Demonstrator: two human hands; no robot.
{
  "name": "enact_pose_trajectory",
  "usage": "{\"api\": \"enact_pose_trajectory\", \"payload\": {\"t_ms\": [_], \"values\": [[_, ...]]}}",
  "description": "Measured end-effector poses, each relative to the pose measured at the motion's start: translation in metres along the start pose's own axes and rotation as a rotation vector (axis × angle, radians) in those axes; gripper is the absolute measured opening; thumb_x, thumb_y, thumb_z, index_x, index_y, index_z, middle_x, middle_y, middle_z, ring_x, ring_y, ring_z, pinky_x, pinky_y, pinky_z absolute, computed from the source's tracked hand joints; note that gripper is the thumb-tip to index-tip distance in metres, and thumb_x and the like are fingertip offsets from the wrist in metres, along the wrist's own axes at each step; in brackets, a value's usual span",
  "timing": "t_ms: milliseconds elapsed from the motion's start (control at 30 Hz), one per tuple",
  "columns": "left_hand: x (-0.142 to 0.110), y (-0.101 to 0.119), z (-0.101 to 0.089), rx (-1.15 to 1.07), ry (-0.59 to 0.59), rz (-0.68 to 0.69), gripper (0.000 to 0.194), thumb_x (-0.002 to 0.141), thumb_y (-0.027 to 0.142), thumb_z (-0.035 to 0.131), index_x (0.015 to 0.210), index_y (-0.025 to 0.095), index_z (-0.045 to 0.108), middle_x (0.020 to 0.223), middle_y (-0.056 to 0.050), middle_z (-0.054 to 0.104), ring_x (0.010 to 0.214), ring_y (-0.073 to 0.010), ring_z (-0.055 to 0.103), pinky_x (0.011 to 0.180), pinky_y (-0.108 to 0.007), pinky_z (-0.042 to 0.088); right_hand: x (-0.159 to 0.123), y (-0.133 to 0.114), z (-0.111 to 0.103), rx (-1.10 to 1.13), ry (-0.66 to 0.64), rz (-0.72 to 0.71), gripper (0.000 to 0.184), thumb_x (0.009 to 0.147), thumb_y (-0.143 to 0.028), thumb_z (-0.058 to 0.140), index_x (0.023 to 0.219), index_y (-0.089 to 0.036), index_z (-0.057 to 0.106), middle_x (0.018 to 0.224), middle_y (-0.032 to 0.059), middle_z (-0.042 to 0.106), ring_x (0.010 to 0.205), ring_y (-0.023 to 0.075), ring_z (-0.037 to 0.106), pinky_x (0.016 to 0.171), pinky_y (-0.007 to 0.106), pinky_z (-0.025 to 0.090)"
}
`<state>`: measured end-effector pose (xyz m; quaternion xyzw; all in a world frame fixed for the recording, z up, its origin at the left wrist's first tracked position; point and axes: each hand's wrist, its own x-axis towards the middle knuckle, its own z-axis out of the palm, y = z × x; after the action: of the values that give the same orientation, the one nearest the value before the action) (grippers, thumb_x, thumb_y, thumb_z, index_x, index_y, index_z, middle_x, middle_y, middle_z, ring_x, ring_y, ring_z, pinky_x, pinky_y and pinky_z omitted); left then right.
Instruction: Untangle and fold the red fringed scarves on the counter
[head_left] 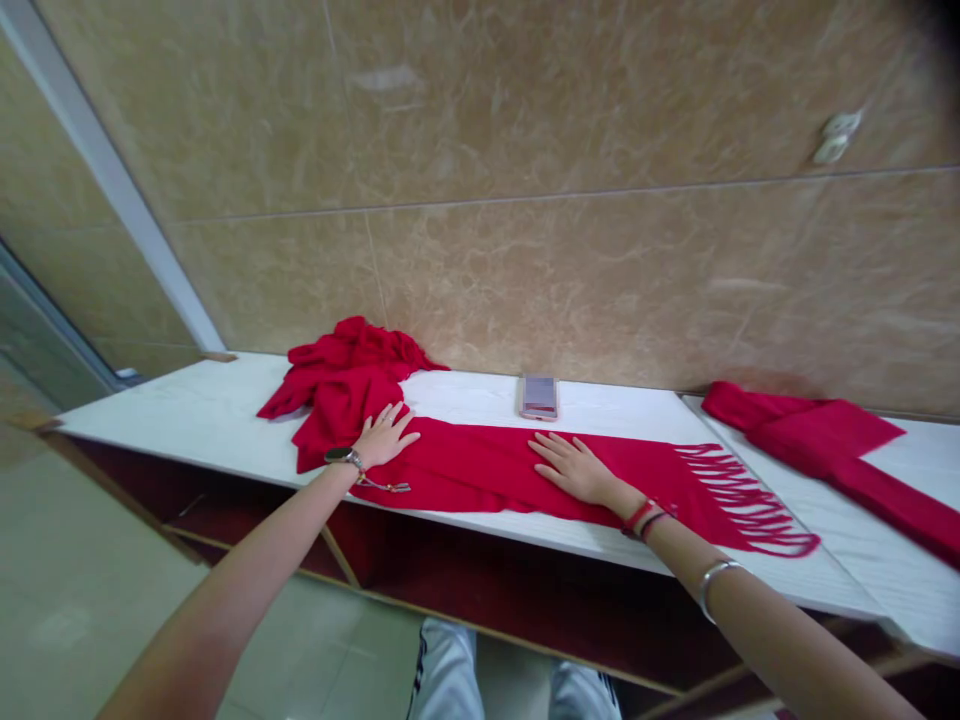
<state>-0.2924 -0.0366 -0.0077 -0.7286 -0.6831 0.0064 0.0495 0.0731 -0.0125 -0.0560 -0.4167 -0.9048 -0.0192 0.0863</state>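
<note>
A red scarf (480, 465) lies stretched lengthwise along the white countertop (210, 410), its fringe (742, 495) fanned out at the right end. My left hand (384, 437) rests on the scarf's left part, palm down with fingers spread. Flat on the middle of the scarf is my right hand (574, 468), its fingers also apart. Neither hand grips anything. Just beyond my left hand, a crumpled heap of red cloth (345, 375) sits at the back; whether it joins the scarf I cannot tell.
A phone (539, 397) lies behind the scarf near the tiled wall (525, 270). To the right, more folded red cloth (832, 440) crosses the counter. Open shelf compartments (465, 570) run under the countertop. A socket (838, 136) is on the wall at upper right.
</note>
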Motion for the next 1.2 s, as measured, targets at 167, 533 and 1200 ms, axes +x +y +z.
{"api": "enact_pose_trajectory", "payload": {"t_ms": [167, 533, 1200], "values": [[0.011, -0.003, -0.003, -0.056, 0.02, -0.003, 0.054, 0.088, 0.052, 0.023, 0.136, 0.027, 0.027, 0.143, -0.007, 0.026, 0.129, -0.0273, 0.024, 0.1, -0.053, 0.021, -0.023, 0.033, 0.0, -0.015, -0.026, 0.071, 0.052, 0.09, -0.047, 0.023, 0.137, -0.027, 0.027, 0.144, 0.0013, 0.027, 0.132, 0.0214, 0.022, 0.104, 0.048, 0.021], [0.009, -0.053, 0.012, 0.153, 0.1, -0.09, 0.051, 0.089, 0.043, 0.03, 0.136, 0.023, 0.031, 0.138, -0.013, 0.035, 0.125, -0.0272, 0.031, 0.096, -0.043, 0.031, -0.061, 0.106, 0.0, -0.025, -0.003, 0.119, 0.05, 0.089, -0.043, 0.025, 0.137, -0.028, 0.028, 0.143, 0.0008, 0.028, 0.131, 0.0175, 0.024, 0.105, 0.041, 0.023], [0.004, 0.002, -0.016, 0.19, 0.2, 0.253, 0.044, 0.082, 0.005, 0.033, 0.121, 0.02, 0.046, 0.114, -0.008, 0.053, 0.096, -0.0174, 0.056, 0.079, -0.028, 0.046, 0.006, -0.035, -0.038, 0.244, -0.008, -0.263, 0.045, 0.081, -0.026, 0.042, 0.124, -0.018, 0.05, 0.125, 0.0065, 0.053, 0.113, 0.0183, 0.049, 0.098, 0.031, 0.037]]}}
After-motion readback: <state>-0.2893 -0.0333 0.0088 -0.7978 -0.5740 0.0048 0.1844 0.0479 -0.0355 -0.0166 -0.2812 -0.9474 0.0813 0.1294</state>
